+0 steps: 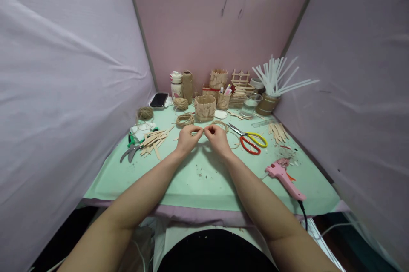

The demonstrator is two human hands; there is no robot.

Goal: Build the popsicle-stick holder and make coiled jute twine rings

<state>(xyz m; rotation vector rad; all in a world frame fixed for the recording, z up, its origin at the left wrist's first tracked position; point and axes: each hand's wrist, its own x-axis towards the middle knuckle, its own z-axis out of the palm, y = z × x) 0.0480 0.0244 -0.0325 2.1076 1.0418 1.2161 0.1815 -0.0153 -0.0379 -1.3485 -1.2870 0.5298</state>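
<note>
My left hand (189, 137) and my right hand (217, 137) meet over the middle of the green table, fingertips pinched almost together. Between them is a bit of thin brown cord, mostly hidden by the fingers. A coil of brown cord (185, 119) lies just behind my left hand, and looser loops of cord (235, 140) lie behind and right of my right hand. Directly beyond both hands stands a woven-looking tan basket (205, 108). Scissors with red and yellow handles (246, 136) rest open to the right of my right hand.
Wooden sticks (156, 142) and pruning shears (130, 152) lie at left. A pink glue gun (285, 178) with a black cable is at front right. Behind stand a water cup (249, 106), a jar of white glue sticks (268, 104), a bottle (176, 87) and a phone (159, 100).
</note>
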